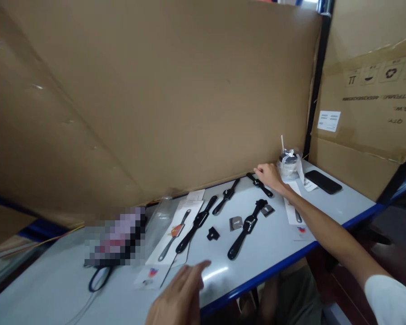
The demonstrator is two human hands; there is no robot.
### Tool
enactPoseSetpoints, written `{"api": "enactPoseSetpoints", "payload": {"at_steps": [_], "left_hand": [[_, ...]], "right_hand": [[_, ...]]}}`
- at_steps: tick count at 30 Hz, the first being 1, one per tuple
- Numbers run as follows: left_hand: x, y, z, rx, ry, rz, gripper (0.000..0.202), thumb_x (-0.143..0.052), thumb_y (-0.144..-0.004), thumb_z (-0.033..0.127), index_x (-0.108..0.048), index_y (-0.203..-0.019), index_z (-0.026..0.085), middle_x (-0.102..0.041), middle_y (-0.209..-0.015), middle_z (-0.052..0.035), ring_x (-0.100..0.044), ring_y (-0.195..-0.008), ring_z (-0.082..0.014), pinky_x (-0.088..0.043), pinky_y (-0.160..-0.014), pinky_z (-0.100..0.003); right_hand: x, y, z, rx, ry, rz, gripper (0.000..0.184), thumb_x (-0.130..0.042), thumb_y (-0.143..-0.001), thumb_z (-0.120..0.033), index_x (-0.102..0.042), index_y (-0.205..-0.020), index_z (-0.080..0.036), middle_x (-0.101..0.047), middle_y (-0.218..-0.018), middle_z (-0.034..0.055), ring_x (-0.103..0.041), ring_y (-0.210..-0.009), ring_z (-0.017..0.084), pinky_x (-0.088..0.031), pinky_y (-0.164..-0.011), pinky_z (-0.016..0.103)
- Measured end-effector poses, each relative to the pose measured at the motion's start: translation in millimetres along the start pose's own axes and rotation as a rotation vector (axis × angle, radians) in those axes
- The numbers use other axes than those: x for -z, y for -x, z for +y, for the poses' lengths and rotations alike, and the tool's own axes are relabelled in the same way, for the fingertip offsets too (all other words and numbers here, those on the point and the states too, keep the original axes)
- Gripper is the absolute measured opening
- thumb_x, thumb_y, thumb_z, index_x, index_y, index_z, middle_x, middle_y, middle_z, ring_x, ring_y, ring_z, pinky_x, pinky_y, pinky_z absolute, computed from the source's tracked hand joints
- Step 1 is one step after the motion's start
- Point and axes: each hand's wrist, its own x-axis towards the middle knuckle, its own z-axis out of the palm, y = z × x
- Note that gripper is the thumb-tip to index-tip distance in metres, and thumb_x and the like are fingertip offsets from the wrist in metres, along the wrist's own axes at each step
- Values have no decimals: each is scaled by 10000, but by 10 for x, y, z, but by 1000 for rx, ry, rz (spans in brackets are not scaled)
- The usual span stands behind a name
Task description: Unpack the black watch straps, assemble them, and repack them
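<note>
Left hand (178, 295) is hovering above the table (274, 234), right hand (269, 176) beside a black spokeshave (265, 190) (I cannot tell either's finger spread).

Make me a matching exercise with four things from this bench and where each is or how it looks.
1. Phone
2. Cup
3. Small black part
4. Left hand

A. Between two black tools
B. At the picture's bottom edge
C. Has a white straw sticking up
D. Lying flat near the right end of the table

Pairs: 1-D, 2-C, 3-A, 4-B
</note>
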Motion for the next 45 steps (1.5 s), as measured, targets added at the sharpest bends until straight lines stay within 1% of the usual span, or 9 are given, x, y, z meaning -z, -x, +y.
{"api": "enactPoseSetpoints", "payload": {"at_steps": [3,7,12,22,26,28,31,34,45], "left_hand": [[433,-592,201,-6,-102,123,480,-273,-1007,282,-588,-1366,232,-674,-1272,-125,-652,-1083,-289,-526,-846,-376],[697,-1183,192,57,-372,41,369,-390,-1024,310,-599,-1261,120,-670,-1199,-179,-624,-1131,-336,-494,-856,-387],[634,-1435,31,105,-391,-144,304,-464,-1025,318,-601,-1170,89,-681,-1151,-181,-653,-1101,-314,-468,-878,-367],[427,-1684,-243,183,-61,-25,287,-493,-986,305,-670,-1006,81,-707,-1052,-177,-660,-958,-246,-424,-759,-294],[448,-1682,-341,244,321,141,210,-593,-906,267,-604,-724,163,-639,-741,-74,-625,-765,-219,-372,-630,-272],[476,-1637,-363,274,729,186,229,-619,-884,291,-547,-695,184,-561,-631,-22,-569,-635,-180,-358,-559,-255],[480,-1540,-350,291,1356,135,165,-627,-881,318,-519,-835,203,-569,-637,10,-524,-514,-139,-369,-467,-226],[447,-1477,-311,263,1611,60,186,-634,-888,287,-466,-859,214,-560,-617,29,-442,-405,-93,-293,-378,-180],[507,-1388,-130,317,1903,-109,181,-450,-989,134,-513,-819,135,-453,-614,35,-327,-388,-30,-199,-311,-115]], "right_hand": [[-23,93,104,23,163,-62,371,-516,-987,-337,-758,-769,-160,-733,-738,79,-586,-664,169,-271,-603,283],[-16,123,108,45,254,-107,388,-492,-999,-346,-799,-848,-164,-771,-807,106,-632,-694,190,-286,-608,289],[-11,81,31,49,296,-89,391,-483,-1002,-347,-794,-846,-169,-767,-790,100,-627,-685,197,-271,-614,301],[-16,390,-452,204,151,-281,361,-541,-992,-313,-722,-722,-155,-666,-654,34,-527,-625,154,-259,-615,285],[-59,567,-904,440,2,-608,155,-669,-917,-322,-750,-949,-193,-728,-817,27,-605,-740,170,-317,-654,259],[-120,618,-1110,536,-46,-744,310,-725,-877,-371,-716,-1145,-215,-745,-963,47,-642,-849,203,-347,-677,259],[-252,652,-1328,539,-28,-832,464,-750,-849,-437,-668,-1245,-210,-733,-1063,83,-658,-944,250,-367,-674,271],[-378,649,-1424,439,25,-864,370,-769,-825,-382,-694,-1138,-199,-732,-1037,83,-659,-946,254,-352,-639,275],[-155,278,-851,275,36,-696,319,-780,-836,-361,-691,-1093,-195,-734,-958,50,-644,-890,212,-372,-703,280]]}}
